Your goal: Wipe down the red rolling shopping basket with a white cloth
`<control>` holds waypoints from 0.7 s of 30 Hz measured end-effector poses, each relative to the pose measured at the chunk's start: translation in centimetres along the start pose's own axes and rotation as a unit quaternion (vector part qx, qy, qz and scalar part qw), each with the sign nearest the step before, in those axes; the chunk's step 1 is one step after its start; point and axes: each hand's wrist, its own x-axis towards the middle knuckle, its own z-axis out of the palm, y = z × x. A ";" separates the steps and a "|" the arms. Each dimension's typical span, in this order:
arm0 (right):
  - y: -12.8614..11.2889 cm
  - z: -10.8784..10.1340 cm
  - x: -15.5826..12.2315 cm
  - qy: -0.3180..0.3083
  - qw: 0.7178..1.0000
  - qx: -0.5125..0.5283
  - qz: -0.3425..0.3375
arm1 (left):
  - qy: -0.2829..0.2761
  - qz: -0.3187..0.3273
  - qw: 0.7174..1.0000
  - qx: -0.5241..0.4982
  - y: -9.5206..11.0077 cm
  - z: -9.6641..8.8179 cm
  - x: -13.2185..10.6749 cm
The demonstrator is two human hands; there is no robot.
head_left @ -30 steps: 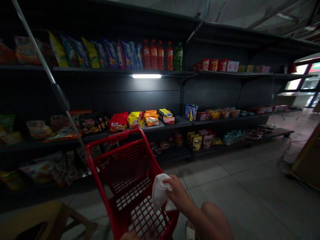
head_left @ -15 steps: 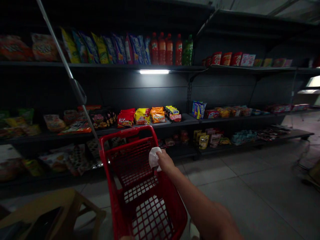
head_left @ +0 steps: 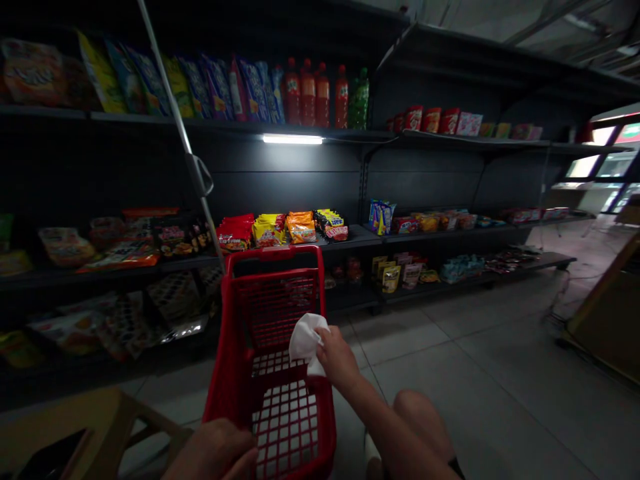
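1. A white tissue (head_left: 306, 343) was grasped over the red cart (head_left: 273, 252) by the right hand (head_left: 339, 358), with its fingers (head_left: 326, 338) closed on the tissue.
2. The left hand (head_left: 213, 450) was seen at the lower edge of the view, just beside the cart; whether it was clenched or released could not be told.
3. Snack packets (head_left: 285, 229) and bottles (head_left: 307, 93) were stocked on dark shelves (head_left: 360, 235) ahead.
4. A wooden stool (head_left: 95, 427) was placed left of the cart, on a tiled floor (head_left: 450, 380).
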 end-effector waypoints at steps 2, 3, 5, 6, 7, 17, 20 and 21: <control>0.2 0.6 -1.2 0.023 0.999 0.041 0.001 | -0.005 -0.026 1.000 0.013 -1.6 -1.0 0.4; 0.3 1.0 -2.0 0.036 0.997 0.071 -0.005 | -0.007 -0.042 0.999 0.015 -2.3 -1.5 0.7; 0.6 2.1 -4.1 0.060 0.987 0.149 -0.027 | -0.027 -0.084 0.996 0.010 -3.2 -2.5 1.5; 0.9 2.7 -5.5 0.068 0.978 0.193 -0.041 | -0.035 -0.115 0.993 -0.005 -3.2 -2.7 2.2; 1.2 3.3 -6.9 0.070 0.968 0.237 -0.052 | -0.032 -0.155 0.987 -0.034 -2.9 -2.7 2.9; 7.0 -0.7 0.3 0.305 0.922 0.235 0.051 | 0.060 -0.200 0.940 -0.270 2.9 1.8 8.6; 7.2 -1.4 5.1 0.318 0.924 0.205 0.063 | 0.042 -0.203 0.934 -0.290 1.9 1.3 8.5; 6.9 -0.8 5.5 0.319 0.925 0.198 0.062 | 0.041 -0.204 0.933 -0.295 1.7 1.2 8.5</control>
